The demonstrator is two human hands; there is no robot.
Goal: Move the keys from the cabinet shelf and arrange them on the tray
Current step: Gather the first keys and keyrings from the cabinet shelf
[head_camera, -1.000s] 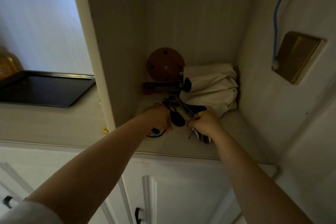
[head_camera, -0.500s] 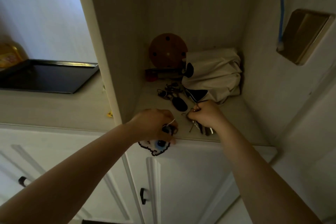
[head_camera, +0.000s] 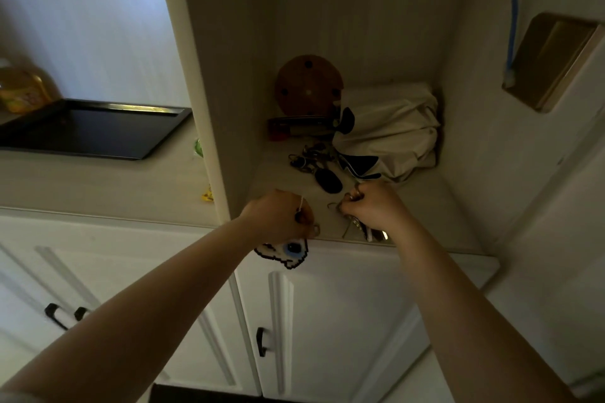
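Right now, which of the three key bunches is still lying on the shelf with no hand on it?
The bunch with the black oval fob, farthest back beside the cream bag. The left hand holds the pixel-charm bunch; the right hand grips the metal keys.

One bunch of keys with a black oval fob lies on the cabinet shelf, near the back. A second bunch hangs at the shelf's front edge. The black tray sits flat on the bench, well apart to the left.
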